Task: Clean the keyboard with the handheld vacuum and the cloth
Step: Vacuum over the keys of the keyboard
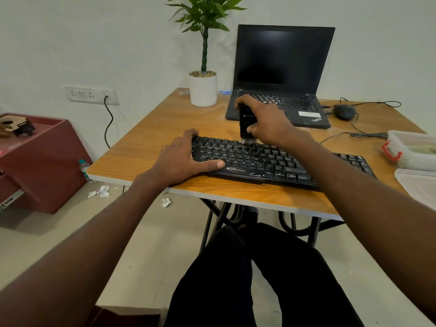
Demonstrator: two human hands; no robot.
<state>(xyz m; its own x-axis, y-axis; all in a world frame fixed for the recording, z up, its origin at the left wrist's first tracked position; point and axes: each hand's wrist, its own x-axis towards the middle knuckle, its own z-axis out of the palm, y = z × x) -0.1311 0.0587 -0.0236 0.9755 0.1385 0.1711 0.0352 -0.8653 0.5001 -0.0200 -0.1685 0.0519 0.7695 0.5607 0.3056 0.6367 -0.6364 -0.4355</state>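
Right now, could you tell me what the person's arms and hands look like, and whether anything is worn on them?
Both forearms are bare, with no sleeves in view. The left hand and right hand wear no gloves, and no rings, watch or bracelets show. Dark trousers cover the legs.

Both arms reach forward toward twelve o'clock. Left hand [181, 156] lies flat, fingers straight, thumb stretched toward three o'clock. Right hand [264, 121], at one o'clock, has fingers and thumb curled in a grip, wrist angled down.

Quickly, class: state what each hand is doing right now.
Left hand: open, fingers resting on the keyboard.
Right hand: gripping the handheld vacuum.
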